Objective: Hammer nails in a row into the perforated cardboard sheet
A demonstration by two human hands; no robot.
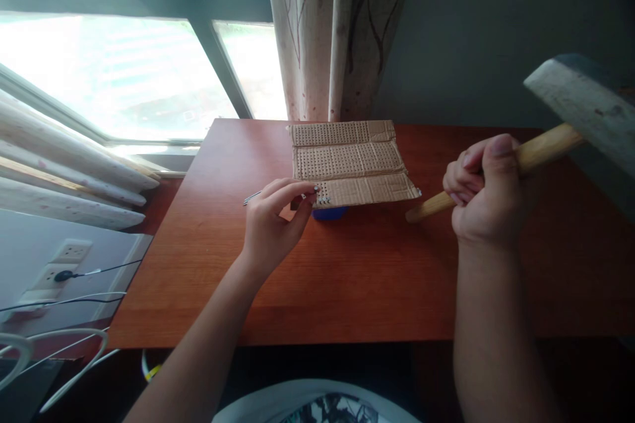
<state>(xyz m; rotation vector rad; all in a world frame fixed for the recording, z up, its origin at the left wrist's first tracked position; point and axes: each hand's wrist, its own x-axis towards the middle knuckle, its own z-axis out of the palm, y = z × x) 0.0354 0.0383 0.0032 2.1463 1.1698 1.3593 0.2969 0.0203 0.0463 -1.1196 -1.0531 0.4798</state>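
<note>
My right hand [489, 188] is wrapped round the wooden handle of a hammer [548, 145], its grey metal head raised at the far right. With thumb and fingertips, my left hand [272, 221] pinches a small silvery nail [316, 190] at the near left corner of a brown cardboard sheet [352, 162]. Rows of small holes cover much of the creased sheet. Several nail heads [325, 200] show beside my left fingertips. Under the sheet's near edge, a blue object [330, 213] is mostly hidden. A thin metal piece [252, 197] sticks out behind my left hand.
The reddish-brown wooden table [347, 277] extends beneath the sheet. A bright window [119, 73] and a patterned curtain [312, 33] stand behind it. At the left, a wall socket [54, 271] holds a black plug, and white cables [74, 337] hang beside the table.
</note>
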